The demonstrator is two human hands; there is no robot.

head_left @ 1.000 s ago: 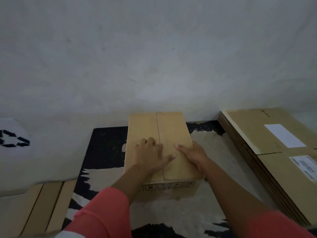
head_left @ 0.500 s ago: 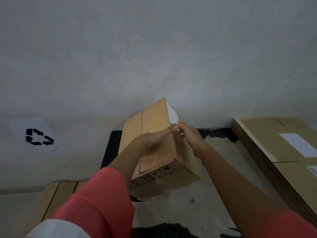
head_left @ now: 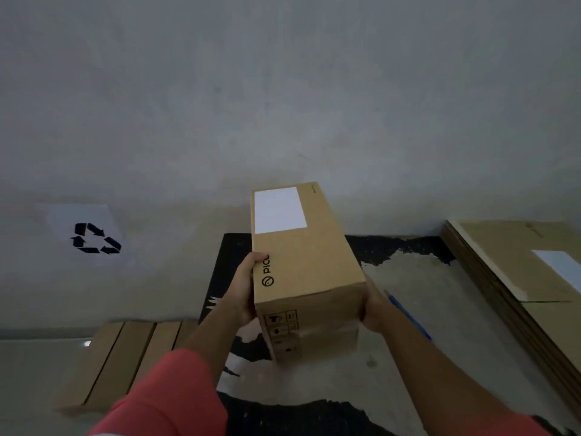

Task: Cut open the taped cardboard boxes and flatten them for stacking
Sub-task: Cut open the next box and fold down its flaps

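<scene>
We grip the cardboard box [head_left: 309, 272] between both hands over the black-and-grey mat [head_left: 408, 278]. The left hand [head_left: 243, 291] clasps its left side, thumb on the top face; the right hand [head_left: 372, 306] clamps its right side. A blue pen-like tool [head_left: 408, 316] lies on the mat. A flattened cardboard stack [head_left: 503, 262] sits right of the mat.

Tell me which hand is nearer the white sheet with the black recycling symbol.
Left. The left hand grips the left side of the brown cardboard box, right of the white sheet; the right hand holds its opposite side, farther off.
</scene>
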